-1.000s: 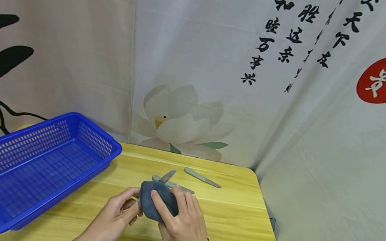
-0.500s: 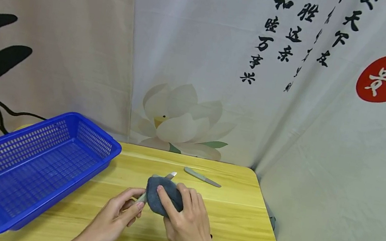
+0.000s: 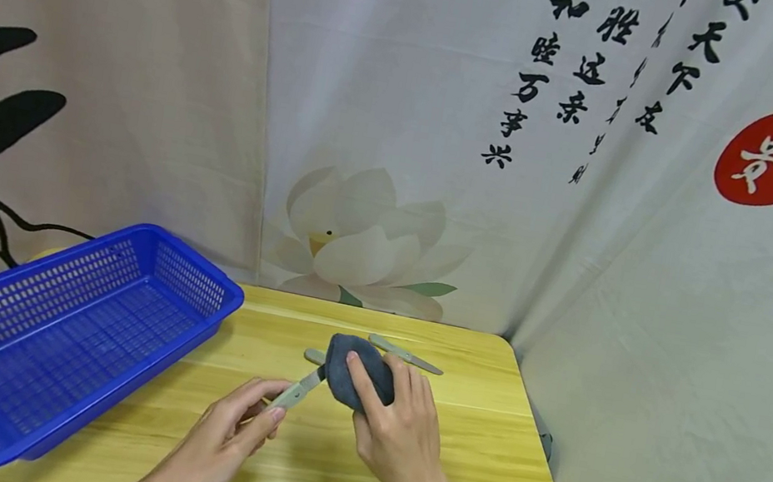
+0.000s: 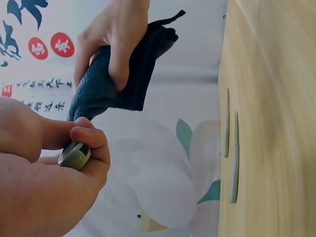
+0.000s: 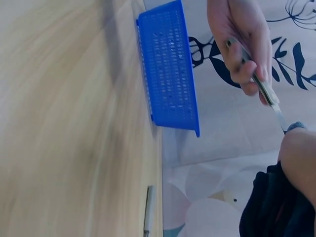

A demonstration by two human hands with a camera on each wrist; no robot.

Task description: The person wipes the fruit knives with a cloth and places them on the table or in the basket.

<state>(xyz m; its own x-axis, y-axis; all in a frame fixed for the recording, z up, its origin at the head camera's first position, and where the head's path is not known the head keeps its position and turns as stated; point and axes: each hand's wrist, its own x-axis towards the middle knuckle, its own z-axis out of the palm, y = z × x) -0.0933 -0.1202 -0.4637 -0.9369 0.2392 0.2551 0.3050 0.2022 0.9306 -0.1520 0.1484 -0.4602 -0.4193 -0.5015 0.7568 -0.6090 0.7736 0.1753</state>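
Note:
My left hand (image 3: 227, 431) grips the pale green handle of a knife (image 3: 292, 396), its blade pointing up and to the right. A folded dark grey-blue cloth (image 3: 354, 371) is in my right hand (image 3: 402, 429), fingers spread over its top and thumb beneath. The cloth wraps the outer part of the blade; only the part near the handle shows. In the right wrist view the knife (image 5: 266, 94) runs from the left hand (image 5: 242, 44) to the cloth (image 5: 269, 202). The left wrist view shows the cloth's loose folds (image 4: 143, 69) hanging below the right hand (image 4: 116, 34).
A second knife (image 3: 406, 354) lies at the back of the table. Another knife's handle end (image 3: 314, 356) shows beside the cloth, its rest hidden. At left stands a blue mesh basket (image 3: 74, 343). Printed curtains (image 3: 392, 107) hang behind the wooden table (image 3: 491, 443).
My right hand has slid the cloth up and rightward along the blade, away from the left hand. More of the knife's handle and blade base now shows. The left hand stays nearly still.

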